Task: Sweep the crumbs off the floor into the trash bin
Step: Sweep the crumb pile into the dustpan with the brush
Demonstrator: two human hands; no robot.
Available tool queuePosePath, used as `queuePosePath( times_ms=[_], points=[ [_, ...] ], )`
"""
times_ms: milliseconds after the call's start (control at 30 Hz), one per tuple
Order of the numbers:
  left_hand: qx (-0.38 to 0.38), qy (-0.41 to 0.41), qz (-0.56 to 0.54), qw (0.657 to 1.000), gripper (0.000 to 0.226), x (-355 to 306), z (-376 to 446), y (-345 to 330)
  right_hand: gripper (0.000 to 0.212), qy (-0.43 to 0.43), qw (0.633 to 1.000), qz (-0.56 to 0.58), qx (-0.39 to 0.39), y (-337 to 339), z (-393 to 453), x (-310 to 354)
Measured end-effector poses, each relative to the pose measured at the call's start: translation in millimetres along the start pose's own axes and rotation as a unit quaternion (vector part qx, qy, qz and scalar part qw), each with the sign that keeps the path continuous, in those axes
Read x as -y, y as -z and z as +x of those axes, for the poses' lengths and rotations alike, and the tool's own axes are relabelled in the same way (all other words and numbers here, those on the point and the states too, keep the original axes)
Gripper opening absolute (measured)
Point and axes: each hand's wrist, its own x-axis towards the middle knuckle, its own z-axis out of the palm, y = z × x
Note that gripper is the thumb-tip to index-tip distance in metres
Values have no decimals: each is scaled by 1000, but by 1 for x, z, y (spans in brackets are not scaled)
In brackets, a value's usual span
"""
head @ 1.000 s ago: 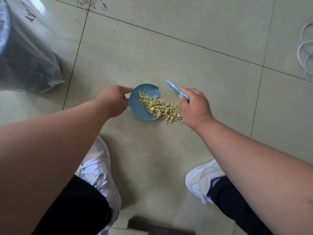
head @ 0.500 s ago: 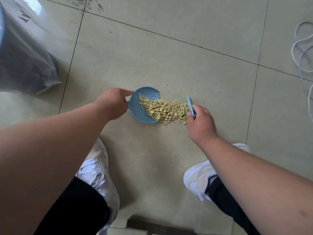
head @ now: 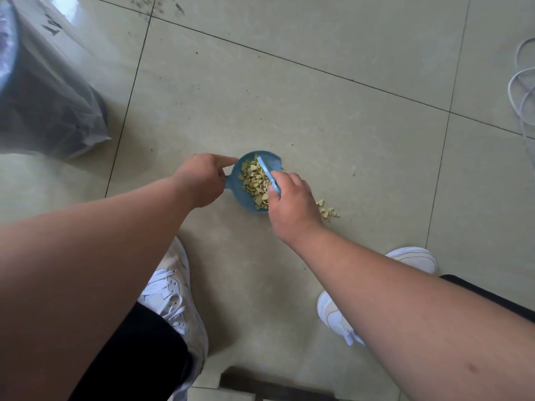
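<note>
— Where are the crumbs (head: pixel 254 180) right now?

— Most of them lie heaped in the blue dustpan (head: pixel 236 183), which sits flat on the tiled floor (head: pixel 333 134). A few pale bits (head: pixel 327 211) lie on the tile just beside the pan's open edge, to the right of my wrist.

— And your hands?

— My left hand (head: pixel 199 178) grips the pan's short handle, fingers curled round it, forefinger stretched toward the rim. My right hand (head: pixel 289 204) is clamped on the small blue brush (head: pixel 269 175), thumb pressed along it; its handle slants up over the heap. I cannot see the bristles under my hand.

— Where is the bin?

— The trash bin (head: pixel 37 91), lined with a grey plastic bag, stands at the far left, well apart from the pan. My white shoes (head: pixel 173 296) are planted near, one either side, and a white cable (head: pixel 521 91) loops at the right edge.
</note>
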Motion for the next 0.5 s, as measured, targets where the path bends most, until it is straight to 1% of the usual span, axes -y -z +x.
queuePosePath(
  times_ms=[67, 133, 267, 300, 367, 433, 500],
  points=[
    [-1, -2, -9, 1000, 60, 2, -1, 1, 37, -1, 1000, 24, -9, 4, 2, 1],
    [-2, -8, -18, 1000, 60, 2, -1, 3, 32, -23, 997, 65, -28, 12, 5, -1],
    [2, -10, -31, 999, 57, 2, 1, 6, 15, -113, 975, 172, -79, 39, 14, -7],
    [2, -10, -37, 999, 55, 1, 2, 6, 15, -133, 968, 193, -89, 46, 16, -11],
    [2, -12, -54, 998, 51, -2, 4, 9, 21, -156, 955, 230, -105, 60, 21, -17],
    [4, -17, -69, 997, 48, -9, 3, 13, 24, -165, 946, 255, -115, 74, 24, -21],
    [2, -28, -72, 997, 48, -19, 1, 19, 22, -168, 940, 270, -124, 90, 25, -23]
  ],
)
